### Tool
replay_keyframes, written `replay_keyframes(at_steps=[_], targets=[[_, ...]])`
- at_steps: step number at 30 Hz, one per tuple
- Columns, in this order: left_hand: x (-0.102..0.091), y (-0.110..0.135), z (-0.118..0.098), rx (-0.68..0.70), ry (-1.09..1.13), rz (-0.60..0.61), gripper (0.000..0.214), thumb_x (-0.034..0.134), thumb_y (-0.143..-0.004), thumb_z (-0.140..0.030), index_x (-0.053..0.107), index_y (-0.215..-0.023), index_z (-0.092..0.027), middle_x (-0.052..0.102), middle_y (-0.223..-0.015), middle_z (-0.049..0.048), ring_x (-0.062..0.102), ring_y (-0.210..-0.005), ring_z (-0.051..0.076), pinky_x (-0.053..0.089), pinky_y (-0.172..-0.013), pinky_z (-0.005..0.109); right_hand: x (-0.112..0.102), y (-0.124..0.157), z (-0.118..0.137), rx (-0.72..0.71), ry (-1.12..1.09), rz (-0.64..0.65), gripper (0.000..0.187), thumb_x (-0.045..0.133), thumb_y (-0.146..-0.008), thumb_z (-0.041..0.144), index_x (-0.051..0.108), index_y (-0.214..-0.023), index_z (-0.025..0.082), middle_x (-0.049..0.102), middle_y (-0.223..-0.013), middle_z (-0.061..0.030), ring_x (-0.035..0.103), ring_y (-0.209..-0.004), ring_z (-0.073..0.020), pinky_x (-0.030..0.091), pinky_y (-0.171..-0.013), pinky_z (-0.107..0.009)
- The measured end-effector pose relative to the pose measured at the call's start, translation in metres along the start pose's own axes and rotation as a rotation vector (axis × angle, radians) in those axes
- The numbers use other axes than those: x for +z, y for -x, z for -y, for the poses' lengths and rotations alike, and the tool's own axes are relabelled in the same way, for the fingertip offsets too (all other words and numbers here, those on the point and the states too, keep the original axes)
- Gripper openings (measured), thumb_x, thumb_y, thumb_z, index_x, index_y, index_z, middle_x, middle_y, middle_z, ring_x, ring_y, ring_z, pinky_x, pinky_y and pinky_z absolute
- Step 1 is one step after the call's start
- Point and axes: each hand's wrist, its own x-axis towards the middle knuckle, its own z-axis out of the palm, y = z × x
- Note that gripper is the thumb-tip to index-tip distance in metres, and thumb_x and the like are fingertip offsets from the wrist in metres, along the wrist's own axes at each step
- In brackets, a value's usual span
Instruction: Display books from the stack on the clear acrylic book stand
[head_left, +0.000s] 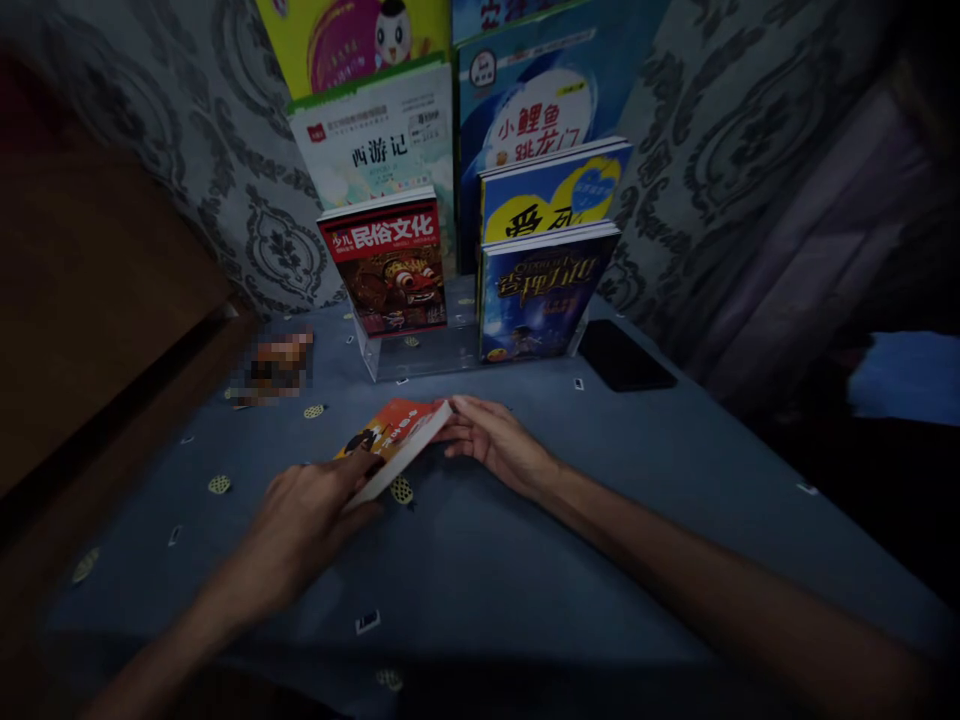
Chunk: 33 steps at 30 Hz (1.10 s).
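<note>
An orange-covered book [396,432] lies tilted on the blue cloth [480,560], its right edge raised. My left hand [307,520] grips the book's near left corner, thumb on the cover and fingers curled under. My right hand [491,440] holds the far right edge, fingers pressed against the white page block. Both hands are closed on the book.
A clear tiered stand [420,355] at the back holds several upright books, a red one [390,262] and a dark blue one [541,292] in front. A black phone [624,357] lies to its right. A blurred small object [277,368] sits at left beside a wooden edge [112,400].
</note>
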Motion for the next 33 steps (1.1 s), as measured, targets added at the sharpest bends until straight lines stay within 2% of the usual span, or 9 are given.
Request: replay_keyframes(at_steps=[4,8,18,25,33], targets=[[0.017,0.003,-0.007,-0.089,0.077,0.018,0.036,0.060,-0.084,-0.030,0.065,-0.120,-0.033,0.074,-0.114,0.0019,0.070,-0.098,0.026,0.049,-0.075,0.031,-0.006,-0.002,-0.006,0.021,0.018,-0.043,0.031,0.076,-0.078,0.044,0.068,-0.085,0.015,0.073,-0.072,-0.0047,0.070,-0.066,-0.0136,0.058,-0.061,-0.022],[0.030,0.010,-0.004,-0.079,0.125,-0.047,0.038,0.058,-0.087,-0.033,0.064,-0.124,-0.033,0.070,-0.124,0.0022,0.069,-0.104,0.025,0.051,-0.082,0.033,-0.009,-0.003,-0.009,0.053,0.039,-0.049,0.030,0.074,-0.080,0.043,0.067,-0.090,0.016,0.073,-0.071,-0.0046,0.070,-0.061,-0.0140,0.057,-0.054,-0.022],[0.039,0.016,0.000,-0.088,0.095,-0.080,0.041,0.048,-0.091,-0.042,0.063,-0.129,-0.032,0.067,-0.128,0.0025,0.065,-0.114,0.027,0.053,-0.086,0.037,-0.009,-0.001,-0.007,0.060,0.160,-0.021,0.027,0.075,-0.075,0.038,0.060,-0.084,0.017,0.073,-0.070,-0.0046,0.070,-0.056,-0.0155,0.051,-0.045,-0.019],[0.039,0.019,-0.004,-0.091,0.048,-0.099,0.042,0.041,-0.092,-0.042,0.067,-0.124,-0.031,0.073,-0.118,0.0047,0.070,-0.101,0.025,0.053,-0.074,0.030,-0.010,-0.001,-0.006,0.066,0.262,-0.005,0.026,0.070,-0.079,0.039,0.056,-0.087,0.019,0.071,-0.064,-0.0029,0.069,-0.052,-0.0158,0.049,-0.041,-0.019],[0.038,0.020,-0.004,-0.076,0.008,-0.096,0.043,0.035,-0.095,-0.039,0.065,-0.126,-0.031,0.075,-0.110,0.0055,0.072,-0.095,0.027,0.053,-0.073,0.034,-0.010,-0.002,-0.008,0.052,0.308,-0.004,0.033,0.069,-0.081,0.049,0.054,-0.084,0.019,0.069,-0.064,-0.0023,0.068,-0.051,-0.0155,0.049,-0.039,-0.019]])
